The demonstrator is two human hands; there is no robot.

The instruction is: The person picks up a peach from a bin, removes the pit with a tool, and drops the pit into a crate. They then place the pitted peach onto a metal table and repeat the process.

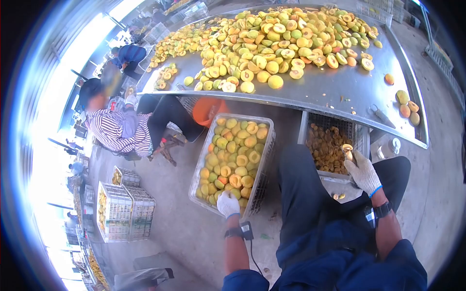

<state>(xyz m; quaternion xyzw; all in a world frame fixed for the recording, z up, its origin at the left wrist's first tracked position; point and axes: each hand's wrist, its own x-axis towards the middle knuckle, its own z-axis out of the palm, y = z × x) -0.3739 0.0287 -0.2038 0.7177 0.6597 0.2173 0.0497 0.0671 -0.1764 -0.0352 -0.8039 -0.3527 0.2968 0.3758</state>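
My left hand [227, 204], in a white knit glove, is at the near edge of a plastic crate [196, 182] full of yellow-green fruit halves [235, 145] that look like peaches or apricots. Its fingers are bent down against the fruit, and anything in them is hidden. In my gloved right hand [364, 173], closed fingers hold a cut fruit half [347, 148] by the tips. Beneath that hand, a second crate [363, 138] contains many brown pits or pit pieces [326, 144].
A metal table [310, 92] bears a large heap of cut fruit [272, 39] and a handled tool [383, 116]. An orange bucket [208, 110] stands under its edge. Left, a seated co-worker [121, 128] in stripes works near stacked crates [127, 213]. Fruit scraps [339, 196] lie by my leg.
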